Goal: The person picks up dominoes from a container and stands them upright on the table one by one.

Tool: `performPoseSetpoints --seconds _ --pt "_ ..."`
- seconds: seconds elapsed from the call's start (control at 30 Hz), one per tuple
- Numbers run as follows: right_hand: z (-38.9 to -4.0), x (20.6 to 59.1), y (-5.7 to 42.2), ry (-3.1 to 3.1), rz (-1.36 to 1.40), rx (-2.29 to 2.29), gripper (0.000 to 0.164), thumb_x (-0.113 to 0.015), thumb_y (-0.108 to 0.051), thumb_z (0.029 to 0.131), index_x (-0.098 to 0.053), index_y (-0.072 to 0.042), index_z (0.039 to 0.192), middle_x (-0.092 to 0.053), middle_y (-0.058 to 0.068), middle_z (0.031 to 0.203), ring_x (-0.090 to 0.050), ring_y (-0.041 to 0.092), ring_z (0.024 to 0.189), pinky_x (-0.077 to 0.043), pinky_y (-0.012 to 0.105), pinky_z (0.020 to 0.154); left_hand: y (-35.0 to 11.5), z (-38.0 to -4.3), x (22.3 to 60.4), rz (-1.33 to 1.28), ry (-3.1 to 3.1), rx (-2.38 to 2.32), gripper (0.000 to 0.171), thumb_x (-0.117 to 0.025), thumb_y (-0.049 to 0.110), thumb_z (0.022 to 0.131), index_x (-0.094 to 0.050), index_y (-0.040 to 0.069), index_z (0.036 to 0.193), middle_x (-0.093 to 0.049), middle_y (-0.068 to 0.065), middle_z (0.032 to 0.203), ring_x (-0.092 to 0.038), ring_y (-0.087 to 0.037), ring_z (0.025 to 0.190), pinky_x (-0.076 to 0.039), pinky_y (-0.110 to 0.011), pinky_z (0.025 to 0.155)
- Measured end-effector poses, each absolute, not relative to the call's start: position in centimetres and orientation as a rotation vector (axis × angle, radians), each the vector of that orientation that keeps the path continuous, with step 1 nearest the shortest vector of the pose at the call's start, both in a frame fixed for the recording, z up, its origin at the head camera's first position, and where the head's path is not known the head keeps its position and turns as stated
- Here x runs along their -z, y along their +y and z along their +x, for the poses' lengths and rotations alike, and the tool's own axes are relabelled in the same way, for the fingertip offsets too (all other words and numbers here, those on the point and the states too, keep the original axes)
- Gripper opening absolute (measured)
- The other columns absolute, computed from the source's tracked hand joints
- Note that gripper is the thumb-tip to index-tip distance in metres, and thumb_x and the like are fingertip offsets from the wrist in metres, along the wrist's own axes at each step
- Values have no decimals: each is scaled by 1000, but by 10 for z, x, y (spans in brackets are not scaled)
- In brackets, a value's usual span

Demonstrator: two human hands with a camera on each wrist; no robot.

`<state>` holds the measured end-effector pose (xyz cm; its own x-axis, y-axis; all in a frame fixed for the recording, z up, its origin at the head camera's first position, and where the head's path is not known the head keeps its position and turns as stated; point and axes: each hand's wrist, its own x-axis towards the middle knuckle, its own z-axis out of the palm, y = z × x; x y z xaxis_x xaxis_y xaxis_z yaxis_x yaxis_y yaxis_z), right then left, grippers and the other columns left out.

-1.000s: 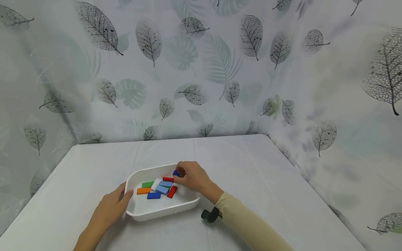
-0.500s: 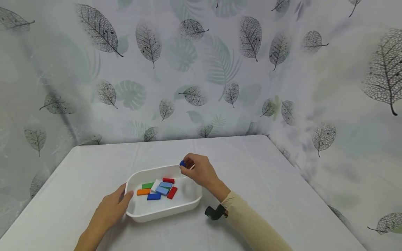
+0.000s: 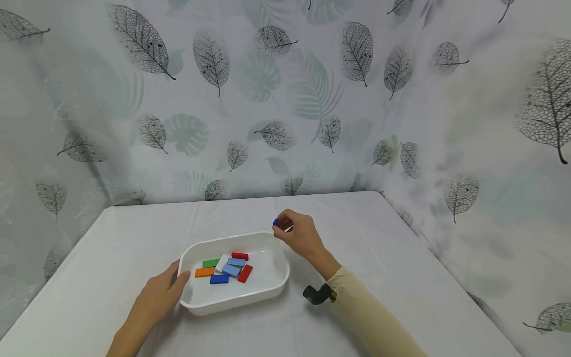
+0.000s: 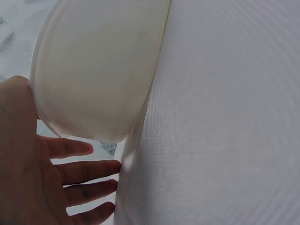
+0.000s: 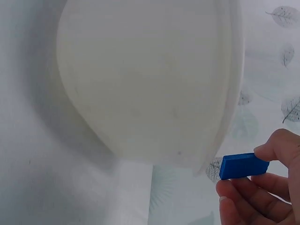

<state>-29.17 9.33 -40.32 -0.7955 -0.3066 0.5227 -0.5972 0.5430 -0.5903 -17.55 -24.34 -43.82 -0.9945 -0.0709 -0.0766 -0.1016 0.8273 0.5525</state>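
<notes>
My right hand (image 3: 303, 235) pinches a small blue block (image 5: 243, 165) between thumb and fingertips, held up past the far right corner of the white plastic tray (image 3: 236, 297). In the right wrist view, most of the block's length sticks out from the grip. My left hand (image 3: 156, 297) holds the tray's left end, with its thumb hooked over the rim. Its other fingers (image 4: 89, 171) spread outside, below the tray's end in the left wrist view. Inside the tray lie several flat blocks: orange (image 3: 204, 272), green (image 3: 210, 263), white, light blue (image 3: 231, 270), dark blue (image 3: 219, 279) and red (image 3: 245, 273).
The tray stands on a table with a white cloth (image 3: 379, 277). A leaf-patterned sheet (image 3: 285, 99) hangs behind and along both sides. A dark curved piece (image 3: 317, 295) sits at the right wrist, beside the beige sleeve (image 3: 370, 317).
My right hand has lifted the blue block out of the tray and carried it right and away, past the rim. My left hand has stayed at the tray's left end.
</notes>
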Motion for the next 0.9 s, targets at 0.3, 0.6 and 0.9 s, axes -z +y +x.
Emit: performPoseSetpoints --seconds 0.3,0.6,0.9 --pt "-304 414 110 -2458 664 -1175 15 -81 -12 91 -70 -10 101 -73 -4 87 -70 10 80 -59 27 73 -243 -175 437 -126 2963 -898 71 -45 44 109 -33 -8 157 -46 -34 149 -47 -57 133 -44 -73 97" --pt "-309 426 125 -2489 604 -1205 14 -81 -12 91 -70 -9 100 -73 -4 86 -70 11 79 -60 30 73 -241 -174 436 -120 2961 -908 70 -46 42 109 -33 -8 156 -46 -34 149 -47 -57 133 -45 -72 96" --pt "-311 431 133 -2556 530 -1203 14 -81 -12 91 -71 -10 99 -73 -4 87 -70 13 81 -60 34 76 -242 -174 436 -115 2962 -899 71 -46 43 109 -33 -8 157 -46 -34 149 -47 -57 132 -45 -72 95"
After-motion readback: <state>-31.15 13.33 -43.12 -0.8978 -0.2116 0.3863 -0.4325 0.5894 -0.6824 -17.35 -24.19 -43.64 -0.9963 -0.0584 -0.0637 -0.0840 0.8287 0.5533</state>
